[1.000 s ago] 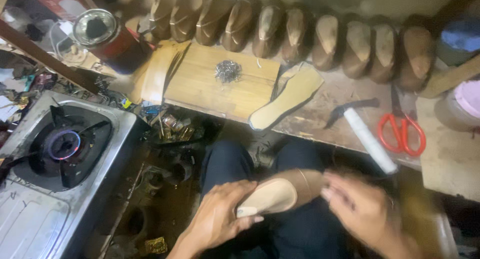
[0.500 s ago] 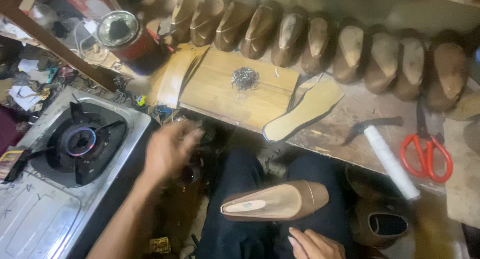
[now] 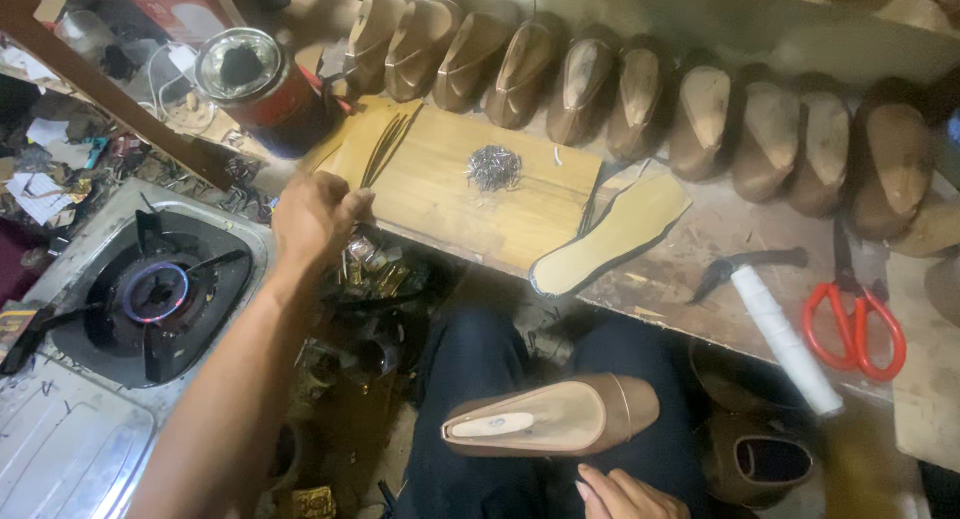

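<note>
Tan shoe on lap, right hand beside; left hand fingers curled at wooden board edge.

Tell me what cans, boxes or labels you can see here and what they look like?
Round tin can: back left of the bench, red sides, shiny metal top with a dark middle.
Red cardboard box: top left corner behind the can, flat, with pale markings.
Small pale label: oval strip on the tan shoe's sole, on the lap.

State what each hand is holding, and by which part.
The left hand rests on the near left edge of the wooden board, grip unclear. The right hand holds nothing, beside the tan shoe.
</note>
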